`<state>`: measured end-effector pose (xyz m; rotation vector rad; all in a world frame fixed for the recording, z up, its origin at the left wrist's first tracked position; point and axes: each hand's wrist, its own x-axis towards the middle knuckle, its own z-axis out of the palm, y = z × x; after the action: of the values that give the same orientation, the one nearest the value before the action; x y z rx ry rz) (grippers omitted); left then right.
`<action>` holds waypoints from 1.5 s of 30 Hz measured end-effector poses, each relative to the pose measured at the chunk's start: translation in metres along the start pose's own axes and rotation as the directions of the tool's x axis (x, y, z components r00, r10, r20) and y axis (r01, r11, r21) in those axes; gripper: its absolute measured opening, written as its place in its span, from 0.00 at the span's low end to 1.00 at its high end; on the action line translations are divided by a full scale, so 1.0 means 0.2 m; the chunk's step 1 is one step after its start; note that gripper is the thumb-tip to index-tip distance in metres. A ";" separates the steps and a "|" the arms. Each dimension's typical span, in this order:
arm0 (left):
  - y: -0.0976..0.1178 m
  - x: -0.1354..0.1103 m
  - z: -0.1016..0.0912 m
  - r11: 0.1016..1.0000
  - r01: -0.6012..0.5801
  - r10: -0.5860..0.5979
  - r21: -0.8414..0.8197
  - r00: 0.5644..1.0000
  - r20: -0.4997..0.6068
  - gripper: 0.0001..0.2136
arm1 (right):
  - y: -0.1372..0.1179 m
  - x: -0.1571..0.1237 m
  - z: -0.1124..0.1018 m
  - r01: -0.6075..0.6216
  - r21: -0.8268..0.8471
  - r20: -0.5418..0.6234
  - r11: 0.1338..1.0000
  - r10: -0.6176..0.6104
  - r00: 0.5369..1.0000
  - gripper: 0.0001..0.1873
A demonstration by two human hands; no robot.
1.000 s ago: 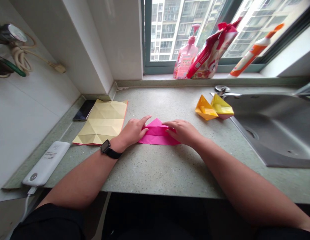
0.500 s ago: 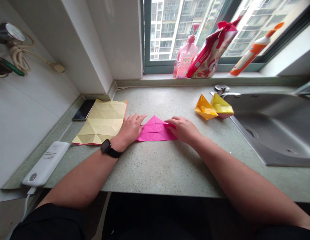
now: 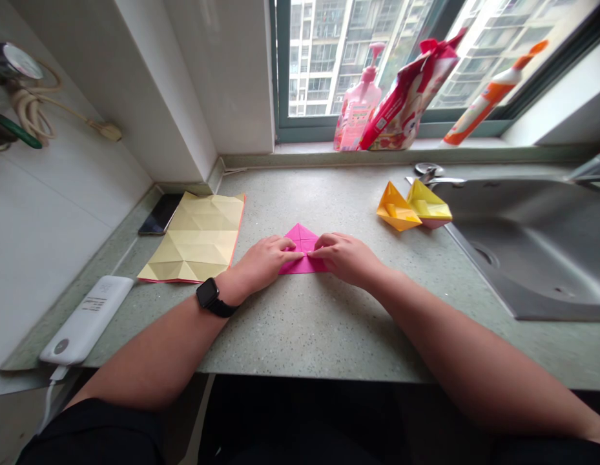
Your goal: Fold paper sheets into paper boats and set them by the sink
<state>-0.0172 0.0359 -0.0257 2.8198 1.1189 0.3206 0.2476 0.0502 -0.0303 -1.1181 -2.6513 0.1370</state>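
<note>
The pink folded origami paper [image 3: 303, 237] lies flat on the speckled stone countertop [image 3: 319, 336], directly beneath both hands, its peak pointing away from the person. The left hand [image 3: 263, 261] and right hand [image 3: 345, 258] press down on it from either side, fingers extended and tips almost meeting over its middle; neither pinches it. Just beyond the left hand lies a creased pale yellow paper sheet [image 3: 196, 239], with a phone [image 3: 159, 214] past it. Off to the right of the right hand, two yellow paper boats [image 3: 396, 210] sit beside a steel sink [image 3: 527, 245].
</note>
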 end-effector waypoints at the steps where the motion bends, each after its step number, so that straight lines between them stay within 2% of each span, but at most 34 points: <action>1: 0.00 0.00 0.00 1.000 0.006 -0.006 0.011 1.000 0.008 0.17 | -0.01 0.00 0.00 0.009 0.012 0.010 1.000 -0.009 1.000 0.18; 6: 0.03 0.00 -0.01 0.999 0.025 -0.027 0.046 0.999 0.029 0.19 | -0.05 0.00 -0.02 0.000 -0.004 0.059 1.000 0.000 0.998 0.19; 9: 0.06 -0.01 -0.02 0.996 0.039 -0.043 0.074 0.998 0.052 0.19 | -0.08 0.00 -0.04 -0.052 -0.025 0.092 0.998 0.055 0.994 0.20; 14: 0.08 -0.02 -0.02 0.994 0.048 -0.055 0.103 0.996 0.066 0.17 | -0.10 -0.01 -0.12 -0.159 -0.091 0.173 0.983 0.173 0.969 0.15; 22: 0.08 -0.02 -0.02 0.996 0.055 -0.058 0.076 0.998 0.038 0.17 | -0.01 -0.06 -0.24 -0.336 -0.144 0.263 0.931 0.363 0.894 0.16; 24: 0.07 -0.02 -0.02 0.996 0.061 -0.063 0.060 0.998 0.025 0.17 | 0.01 -0.08 -0.26 -0.379 -0.163 0.278 0.911 0.412 0.868 0.19; 27: 0.07 -0.02 -0.01 0.997 0.062 -0.062 0.038 0.998 0.001 0.17 | 0.04 -0.09 -0.27 -0.446 -0.191 0.289 0.875 0.484 0.826 0.24; 30: 0.06 -0.03 -0.01 0.998 0.055 -0.054 0.030 0.998 -0.017 0.16 | 0.07 -0.08 -0.27 -0.504 -0.204 0.260 0.839 0.543 0.798 0.21; 32: 0.06 -0.03 0.00 0.998 0.049 -0.048 0.029 0.998 -0.026 0.16 | 0.08 -0.07 -0.27 -0.539 -0.207 0.150 0.816 0.571 0.807 0.18; 34: 0.06 -0.02 0.00 0.999 0.041 -0.040 0.024 0.999 -0.032 0.16 | 0.09 -0.05 -0.25 -0.556 -0.178 -0.039 0.812 0.559 0.828 0.17; 36: 0.06 -0.02 0.01 1.000 0.023 -0.022 0.017 0.999 -0.023 0.16 | 0.08 -0.04 -0.23 -0.500 -0.115 -0.202 0.858 0.473 0.858 0.19; 37: 0.06 -0.02 0.01 1.000 0.011 -0.011 0.015 1.000 -0.017 0.17 | 0.07 -0.03 -0.22 -0.438 -0.085 -0.237 0.895 0.409 0.881 0.20; 39: 0.07 -0.01 0.01 1.000 -0.008 0.008 0.006 1.000 -0.005 0.17 | 0.02 -0.03 -0.18 -0.289 -0.037 -0.207 0.957 0.275 0.939 0.21; 41: 0.08 -0.01 0.02 1.000 -0.010 0.010 -0.008 1.000 0.005 0.18 | -0.03 -0.02 -0.13 -0.203 -0.014 -0.100 0.979 0.200 0.975 0.21; 45: 0.09 0.00 0.03 1.000 0.015 -0.015 -0.017 0.999 0.030 0.20 | -0.08 0.00 -0.06 -0.184 -0.003 0.075 0.983 0.184 0.980 0.20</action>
<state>-0.0035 0.0227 -0.0282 2.7906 1.1252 0.2841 0.2394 0.0382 -0.0160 -1.3816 -2.6056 0.2230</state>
